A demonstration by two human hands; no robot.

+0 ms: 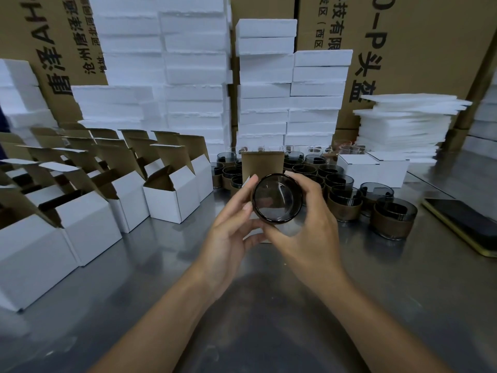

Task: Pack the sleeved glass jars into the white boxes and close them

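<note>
Most of the white box (255, 228) was hidden behind the hands; only slivers of its wall and its raised brown flap showed. The left hand (231, 222) curled round that box from the left. The right hand (305, 232) gripped the one jar (277, 199) between thumb below and fingers above, holding it above the worktop (166, 265) at the box's opening. The jar's round end faced the camera, its axis pointing away toward the box; whether that end was mouth or base was unclear.

The sleeved jars (344, 201) behind overlapped too much to count, well over a dozen. Two closed boxes (373, 169) stood beside them. The open boxes (172, 195) on the left ran out of frame, uncounted. One phone (465, 224) lay cut off at the right edge.
</note>
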